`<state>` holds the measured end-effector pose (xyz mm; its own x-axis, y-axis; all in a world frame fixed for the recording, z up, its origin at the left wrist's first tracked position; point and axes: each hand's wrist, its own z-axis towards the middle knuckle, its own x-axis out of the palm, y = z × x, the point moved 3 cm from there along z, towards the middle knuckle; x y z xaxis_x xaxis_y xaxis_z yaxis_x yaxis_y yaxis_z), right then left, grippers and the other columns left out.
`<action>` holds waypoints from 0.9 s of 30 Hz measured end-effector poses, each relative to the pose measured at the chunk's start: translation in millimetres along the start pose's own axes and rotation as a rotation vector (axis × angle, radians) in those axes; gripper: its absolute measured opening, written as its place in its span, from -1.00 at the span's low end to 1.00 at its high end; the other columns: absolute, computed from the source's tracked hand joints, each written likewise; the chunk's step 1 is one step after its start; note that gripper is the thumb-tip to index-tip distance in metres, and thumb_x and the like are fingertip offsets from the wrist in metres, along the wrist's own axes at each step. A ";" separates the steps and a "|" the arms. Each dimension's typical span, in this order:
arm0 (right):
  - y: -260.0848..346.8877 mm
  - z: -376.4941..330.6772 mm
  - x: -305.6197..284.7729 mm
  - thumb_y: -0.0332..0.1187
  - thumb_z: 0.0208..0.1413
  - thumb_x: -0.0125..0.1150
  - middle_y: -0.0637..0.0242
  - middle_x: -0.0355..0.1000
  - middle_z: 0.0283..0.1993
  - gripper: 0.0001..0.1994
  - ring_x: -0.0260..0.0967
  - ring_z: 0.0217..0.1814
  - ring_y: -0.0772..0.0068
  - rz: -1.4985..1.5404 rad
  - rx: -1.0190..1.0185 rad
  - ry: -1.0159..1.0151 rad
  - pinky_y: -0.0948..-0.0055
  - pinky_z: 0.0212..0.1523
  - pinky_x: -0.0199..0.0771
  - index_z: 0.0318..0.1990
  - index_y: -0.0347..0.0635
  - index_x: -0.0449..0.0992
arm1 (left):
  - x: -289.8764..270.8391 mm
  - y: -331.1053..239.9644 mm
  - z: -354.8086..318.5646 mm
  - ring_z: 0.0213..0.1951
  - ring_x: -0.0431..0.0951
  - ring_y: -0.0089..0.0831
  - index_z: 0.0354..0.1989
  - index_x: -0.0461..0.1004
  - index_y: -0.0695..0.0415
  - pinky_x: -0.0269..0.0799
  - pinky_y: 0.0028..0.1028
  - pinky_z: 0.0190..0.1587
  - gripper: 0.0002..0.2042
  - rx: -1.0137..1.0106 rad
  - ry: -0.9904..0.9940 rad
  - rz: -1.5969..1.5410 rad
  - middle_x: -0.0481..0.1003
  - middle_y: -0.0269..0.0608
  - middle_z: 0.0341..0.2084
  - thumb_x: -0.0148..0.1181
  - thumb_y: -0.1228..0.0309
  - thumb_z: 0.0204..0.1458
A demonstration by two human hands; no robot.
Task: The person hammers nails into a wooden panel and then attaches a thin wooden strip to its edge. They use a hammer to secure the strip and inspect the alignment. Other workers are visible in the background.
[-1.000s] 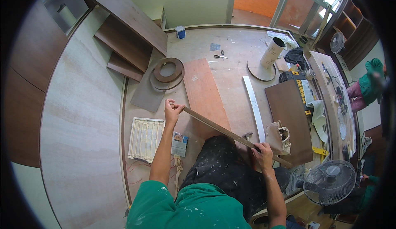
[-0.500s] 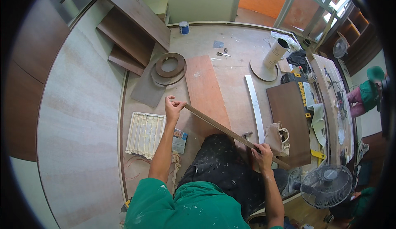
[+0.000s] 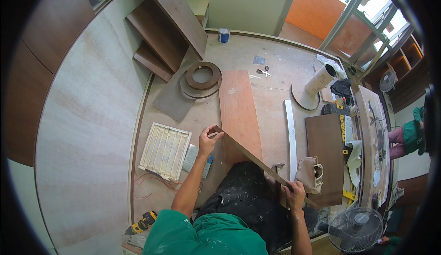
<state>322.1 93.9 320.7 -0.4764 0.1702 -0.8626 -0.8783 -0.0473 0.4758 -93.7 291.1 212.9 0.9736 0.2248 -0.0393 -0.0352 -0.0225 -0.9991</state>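
left hand: the left hand (image 3: 209, 140) has its fingers (image 3: 216, 131) pinched round the far end of a long thin wooden strip (image 3: 257, 162), thumb below, fingertips on top.
right hand: the right hand (image 3: 294, 194) is clenched round the same strip close to its near end, knuckles up.
strip: it runs on a slant from upper left to lower right, held up off the floor across the person's dark paint-spattered lap, with a short stub poking out past the right fist.
under the strip: a reddish-brown plywood board (image 3: 239, 112) lies flat on the floor, its near end just beneath the strip and the left hand.
left of the hand: a cream ribbed panel (image 3: 165, 150) lies on the floor, a small grey packet (image 3: 191, 157) just beside it, red wire trailing at its near edge.
right of the hand: a canvas tool pouch (image 3: 310, 174) sits near the right fist, against a dark brown board (image 3: 325, 151); a narrow white strip (image 3: 290, 138) lies between the two boards.
further out: brown rings (image 3: 202, 76) are stacked beyond the plywood, scissors (image 3: 262, 72) and a small blue can (image 3: 223, 35) lie farther still, a white tube (image 3: 320, 79) stands on a round disc.
near edge: a yellow drill (image 3: 141, 223) lies at lower left, a floor fan (image 3: 356, 229) stands at lower right.
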 end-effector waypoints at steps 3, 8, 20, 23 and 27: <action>3.1 1.2 -0.3 -0.42 -0.05 0.54 0.19 0.52 -0.26 -0.68 0.49 -0.18 0.07 -0.018 -0.019 0.015 0.19 -0.15 0.51 -0.10 -0.15 0.67 | 1.9 -0.4 -3.8 -0.01 0.60 -0.35 0.11 0.55 0.30 0.56 -0.37 0.09 -0.48 -0.044 -0.068 -0.137 0.59 -0.12 -0.08 0.57 0.31 0.03; 4.4 1.5 0.9 -0.40 -0.04 0.53 0.19 0.53 -0.25 -0.70 0.48 -0.15 0.04 -0.006 -0.004 0.021 0.15 -0.12 0.49 -0.10 -0.15 0.65 | 11.2 -0.3 -7.9 -0.01 0.60 -0.35 0.06 0.55 0.30 0.55 -0.38 0.10 -0.55 -0.025 -0.173 -0.163 0.60 -0.13 -0.11 0.53 0.36 0.06; 67.5 30.5 2.9 -0.42 -0.02 0.53 0.00 0.44 0.18 -0.37 0.42 0.23 -0.07 0.039 0.025 0.093 0.11 0.24 0.46 0.27 -0.22 0.47 | 19.1 8.2 -9.5 -0.02 0.54 -0.42 -0.03 0.52 0.23 0.41 -0.38 0.14 -0.71 -0.072 -0.230 -0.322 0.59 -0.18 -0.13 0.43 0.46 0.12; 95.7 49.7 28.6 -0.35 0.05 0.49 -0.05 0.22 0.46 -0.24 0.17 0.51 -0.14 -0.015 -0.159 0.176 -0.01 0.48 0.21 0.42 -0.23 0.30 | 18.5 7.3 -7.8 -0.02 0.54 -0.45 -0.02 0.51 0.23 0.41 -0.41 0.13 -0.71 -0.099 -0.227 -0.323 0.58 -0.20 -0.13 0.42 0.47 0.13; 102.4 55.0 80.9 -0.19 0.16 0.37 0.12 0.10 0.59 -0.26 -0.03 0.65 -0.01 -0.128 -0.296 0.345 -0.03 0.60 -0.07 0.48 -0.13 0.26 | 16.5 6.0 -9.7 -0.04 0.52 -0.47 0.00 0.50 0.23 0.40 -0.44 0.14 -0.72 -0.116 -0.203 -0.366 0.57 -0.23 -0.11 0.39 0.49 0.15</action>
<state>195.8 157.0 309.1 -0.3051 -0.1415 -0.9418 -0.8807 -0.3344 0.3355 -75.7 285.3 206.5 0.8528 0.4250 0.3033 0.3406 -0.0126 -0.9401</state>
